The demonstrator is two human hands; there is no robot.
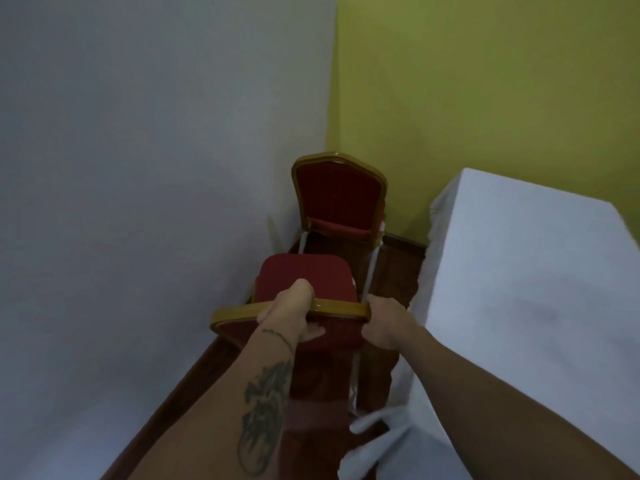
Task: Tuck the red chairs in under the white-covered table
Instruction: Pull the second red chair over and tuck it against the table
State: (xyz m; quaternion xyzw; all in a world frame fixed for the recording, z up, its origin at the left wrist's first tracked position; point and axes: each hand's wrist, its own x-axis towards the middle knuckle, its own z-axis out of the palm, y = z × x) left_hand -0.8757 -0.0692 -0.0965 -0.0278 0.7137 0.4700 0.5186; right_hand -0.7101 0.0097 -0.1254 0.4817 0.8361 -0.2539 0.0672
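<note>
Near chair (pixel 304 282) stands in the aisle beside the table (pixel 519 271), both hands (pixel 291 313) (pixel 384 323) clamped on its backrest; a skewed push could snag the cloth (pixel 398 386).

Near red chair (pixel 304 275) stands in the aisle between a white wall (pixel 138 168) and the white-covered table (pixel 519 271), gold-framed backrest toward the camera; left hand (pixel 291 311) closed over the backrest's top rail near its middle, tattooed forearm visible; right hand (pixel 382 323) closed on the rail's right corner, just beside the tablecloth's hanging edge; second red chair (pixel 339 195) stands beyond, in the corner where the white wall meets a yellow-green wall (pixel 485 81), its back toward the camera; dark wooden floor (pixel 311 393) shows below; cloth bunches at the table's near corner.
</note>
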